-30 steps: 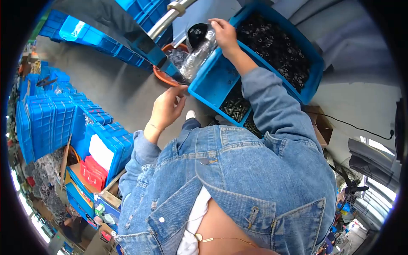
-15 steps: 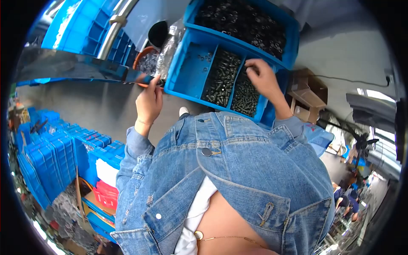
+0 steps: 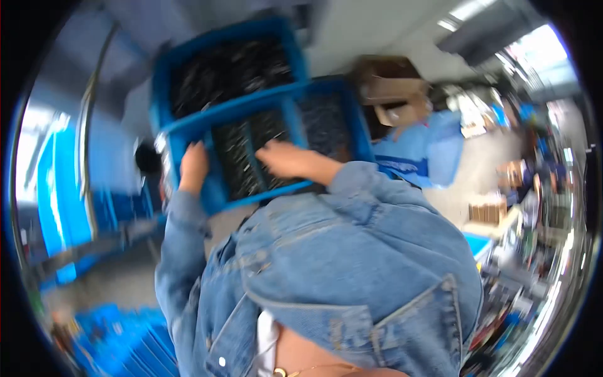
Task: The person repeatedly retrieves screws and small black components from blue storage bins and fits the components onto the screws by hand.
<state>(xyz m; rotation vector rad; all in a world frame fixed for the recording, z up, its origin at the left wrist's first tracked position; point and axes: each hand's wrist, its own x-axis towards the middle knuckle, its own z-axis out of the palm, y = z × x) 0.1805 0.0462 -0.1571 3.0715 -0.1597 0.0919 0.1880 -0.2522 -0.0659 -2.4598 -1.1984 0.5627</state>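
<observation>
The whole view is smeared by motion. My left hand (image 3: 195, 164) is over the left compartment of a blue divided bin (image 3: 217, 200), its fingers too blurred to read. Over the compartment of small dark screws (image 3: 269, 125), my right hand (image 3: 282, 158) reaches with bent fingers; whether they hold anything cannot be made out. Between the hands lies a second compartment of screws (image 3: 235, 160). Behind stands a blue bin (image 3: 162, 94) full of dark small parts.
A blue container of greyish parts (image 3: 323, 125) adjoins on the right, with an open cardboard box (image 3: 392, 81) and a light blue bag (image 3: 433, 151) beyond. At left are a metal pole (image 3: 85, 144) and a dark round object (image 3: 147, 157).
The camera view has swung, so the bins appear further left. My left hand has moved from beside the metal edge to over the left compartment. My right hand remains over the screw compartments.
</observation>
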